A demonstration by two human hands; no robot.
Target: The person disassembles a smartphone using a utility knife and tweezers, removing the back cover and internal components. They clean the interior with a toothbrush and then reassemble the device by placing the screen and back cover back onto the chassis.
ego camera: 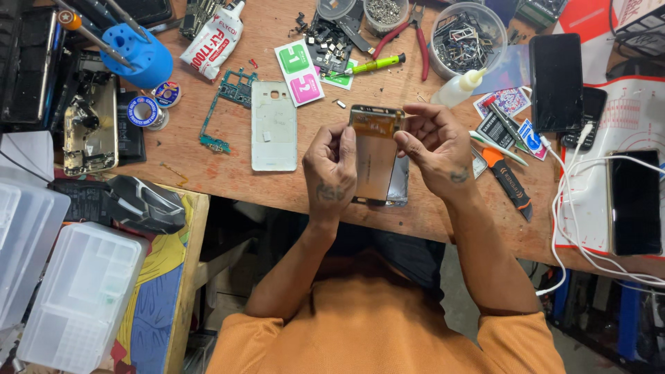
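Two clear tubs of small metal phone parts.

We see our left hand and right hand bare, each with a small dark tattoo on its back. Our forearms are bare too, and short orange sleeves cover our shoulders.

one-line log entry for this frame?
left hand: grips phone screen panel | right hand: pinches panel top edge | panel: above workbench | white back cover: left of it
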